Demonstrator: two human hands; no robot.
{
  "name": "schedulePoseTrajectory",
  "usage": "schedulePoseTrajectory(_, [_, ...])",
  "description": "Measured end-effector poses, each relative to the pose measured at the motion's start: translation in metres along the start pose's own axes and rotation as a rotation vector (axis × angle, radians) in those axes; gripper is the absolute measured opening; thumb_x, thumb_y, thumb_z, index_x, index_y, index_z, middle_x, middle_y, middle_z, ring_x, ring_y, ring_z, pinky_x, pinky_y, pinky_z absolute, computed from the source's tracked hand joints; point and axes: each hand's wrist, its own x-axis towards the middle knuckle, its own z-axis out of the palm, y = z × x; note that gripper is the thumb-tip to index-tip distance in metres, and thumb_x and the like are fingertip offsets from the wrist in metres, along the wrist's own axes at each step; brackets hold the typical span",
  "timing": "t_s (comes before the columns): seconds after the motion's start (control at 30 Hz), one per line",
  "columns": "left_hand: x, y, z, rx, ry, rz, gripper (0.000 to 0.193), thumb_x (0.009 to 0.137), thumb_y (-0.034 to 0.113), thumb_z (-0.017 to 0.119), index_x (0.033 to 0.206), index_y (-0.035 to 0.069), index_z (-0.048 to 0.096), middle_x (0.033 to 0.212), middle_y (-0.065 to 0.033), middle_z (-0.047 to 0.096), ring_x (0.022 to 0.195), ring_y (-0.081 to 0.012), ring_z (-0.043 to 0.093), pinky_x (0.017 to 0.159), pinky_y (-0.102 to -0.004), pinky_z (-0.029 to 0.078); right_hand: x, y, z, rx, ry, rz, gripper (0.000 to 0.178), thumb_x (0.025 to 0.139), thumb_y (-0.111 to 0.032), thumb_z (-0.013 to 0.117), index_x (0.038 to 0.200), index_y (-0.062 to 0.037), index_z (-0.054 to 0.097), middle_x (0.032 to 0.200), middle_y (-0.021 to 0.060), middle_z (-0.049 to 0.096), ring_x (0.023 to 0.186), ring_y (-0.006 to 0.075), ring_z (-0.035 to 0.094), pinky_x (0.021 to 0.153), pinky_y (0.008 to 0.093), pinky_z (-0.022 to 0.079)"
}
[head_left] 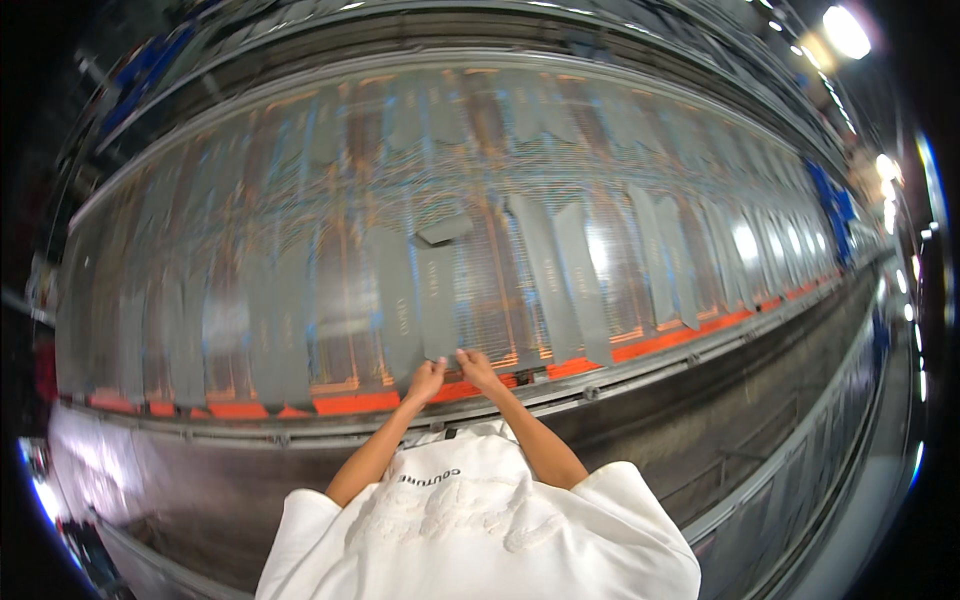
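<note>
A long grey fabric strip lies on the table before me, its far end folded over. At its near end, my left hand pinches the left corner with closed fingers. Close beside it, my right hand is closed in a pinch at the right corner of the same strip. Another grey strip lies just left of it. To the right, two more grey strips sit slightly askew, with marked film between them and my strip.
The long table spans the view, its metal rail running along the near side. Orange-red material shows along that edge. Several more grey pieces and coloured lines cover the surface. A blue part stands at the right end.
</note>
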Motion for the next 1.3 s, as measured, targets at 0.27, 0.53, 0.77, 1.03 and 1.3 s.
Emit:
schedulePoseTrajectory(0.27, [-0.052,-0.027,-0.048,-0.048,0.078,-0.2,0.053,0.083,0.053,0.055,0.081,0.0,0.059,0.067,-0.0067,0.06,0.064,-0.019,0.058,0.062,-0.0325,0.046,-0.067,-0.009,-0.001,-0.58,0.107,0.048,0.046,0.084,-0.043,0.057,0.087,0.0023,0.057,0.071,0.0112,0.061,0.067,0.0193,0.06,0.06,0.0342,0.048])
schedulePoseTrajectory(0.53, [-0.027,-0.092,-0.051,-0.201,0.357,-0.222,0.046,0.078,0.043,0.065,0.09,-0.002,0.061,0.081,-0.0125,0.065,0.076,-0.0205,0.063,0.071,-0.0326,0.048,-0.041,-0.048,0.039,-0.021,-0.188,0.217,0.04,0.084,-0.038,0.057,0.081,0.0022,0.061,0.066,0.0087,0.06,0.058,0.015,0.059,0.051,0.0312,0.047])
schedulePoseTrajectory(0.77, [-0.02,-0.03,-0.062,-0.771,0.031,-0.612,0.039,0.086,0.04,0.057,0.093,0.002,0.062,0.076,-0.0058,0.054,0.057,-0.0148,0.047,0.047,-0.0296,0.04,-0.028,-0.07,0.053,0.335,-0.351,0.648,0.041,0.085,-0.042,0.058,0.091,-0.0014,0.054,0.068,0.0041,0.055,0.057,0.0093,0.05,0.044,0.0211,0.037])
schedulePoseTrajectory(1.03, [-0.05,0.106,-0.134,-0.582,0.129,-0.084,0.036,0.09,0.035,0.054,0.093,0.001,0.064,0.084,-0.0033,0.06,0.068,-0.0087,0.051,0.061,-0.0228,0.039,-0.044,-0.199,0.038,0.481,-0.131,0.186,0.033,0.092,-0.036,0.052,0.071,-0.0097,0.054,0.059,-0.0022,0.05,0.049,0.0065,0.043,0.044,0.0192,0.032])
schedulePoseTrajectory(1.3, [-0.051,0.207,-0.204,-0.235,0.285,0.276,0.046,0.094,0.04,0.047,0.074,-0.001,0.053,0.062,-0.0005,0.047,0.06,-0.0086,0.041,0.058,-0.0255,0.036,-0.025,-0.284,0.029,0.422,-0.204,-0.064,0.037,0.095,-0.038,0.044,0.081,-0.0065,0.058,0.06,-0.0013,0.051,0.049,0.0059,0.043,0.045,0.0204,0.036])
